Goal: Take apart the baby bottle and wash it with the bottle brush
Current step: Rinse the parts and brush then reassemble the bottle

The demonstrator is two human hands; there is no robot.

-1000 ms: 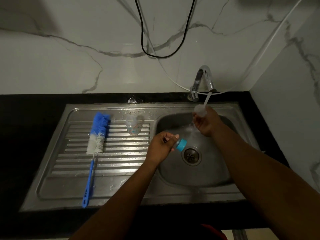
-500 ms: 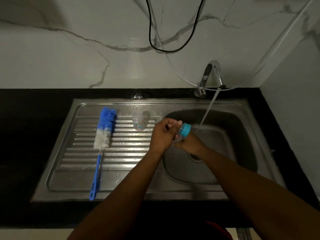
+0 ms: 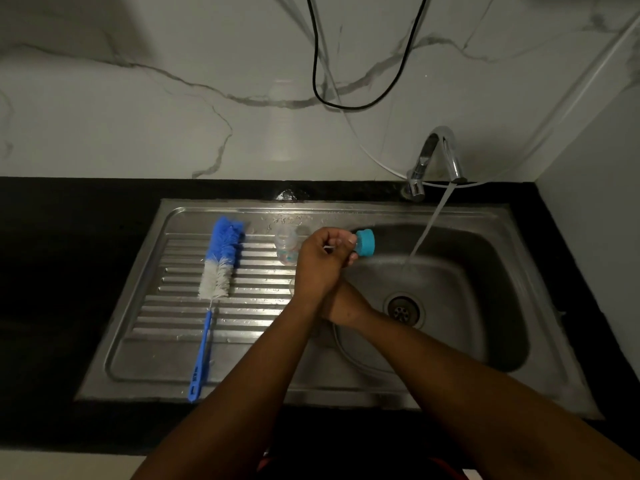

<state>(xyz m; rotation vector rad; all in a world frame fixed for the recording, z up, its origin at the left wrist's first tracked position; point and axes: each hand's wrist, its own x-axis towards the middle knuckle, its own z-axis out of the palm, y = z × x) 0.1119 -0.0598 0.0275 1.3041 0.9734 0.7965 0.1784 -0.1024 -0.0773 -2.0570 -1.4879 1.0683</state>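
My left hand (image 3: 320,263) is shut on the teal bottle collar (image 3: 365,241), holding it over the sink's left rim. My right hand (image 3: 344,306) lies under my left wrist with its fingers hidden, so what it holds is unclear. The clear bottle body (image 3: 286,249) stands on the drainboard (image 3: 180,317), just left of my left hand. The bottle brush (image 3: 219,265), with blue and white bristles and a blue handle, lies on the drainboard further left, untouched.
The chrome tap (image 3: 445,154) runs a stream of water into the steel basin (image 3: 485,306), right of both hands. The drain (image 3: 401,308) sits mid-basin. Black counter (image 3: 69,271) surrounds the sink. A black cable (image 3: 313,57) hangs on the marble wall.
My right hand left the running water and moved left and down under my left wrist. My left hand rose slightly with the teal collar. The view shifted left.
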